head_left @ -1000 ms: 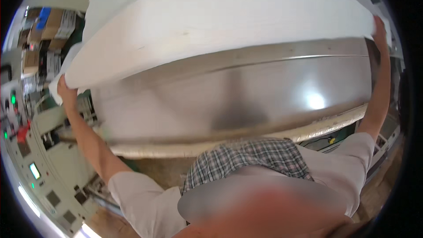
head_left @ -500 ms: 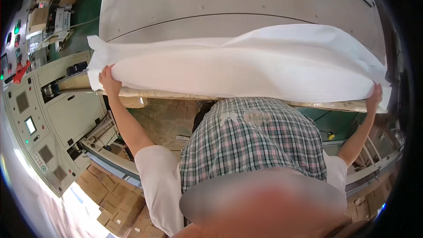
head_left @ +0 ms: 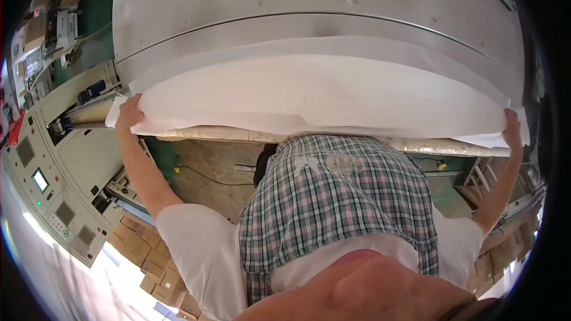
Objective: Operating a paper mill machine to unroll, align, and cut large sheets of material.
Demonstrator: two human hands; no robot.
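Note:
A wide white sheet (head_left: 309, 92), thin and cloth-like, stretches across in front of my body. At its left end my left hand (head_left: 129, 113) is closed on the near corner. My right hand (head_left: 511, 129) grips the opposite end in the same way. Between them the sheet lies over the near part of a metal machine top (head_left: 309, 24), its far margin looking thinner and greyish. Just under its near edge runs a long tan bar (head_left: 229, 134) with a shiny wrapping, close to my checked apron (head_left: 345, 196).
To the left stands a pale machine cabinet (head_left: 65, 160) with buttons and a small lit screen (head_left: 40, 179). Cardboard boxes (head_left: 140, 246) are stacked at the lower left, and more lie at the upper left. A cable (head_left: 208, 182) crosses the floor below the bar.
The raised, wrinkled far part of the sheet has come down and lies smoother. My left hand has shifted slightly left; both hands keep hold of the ends.

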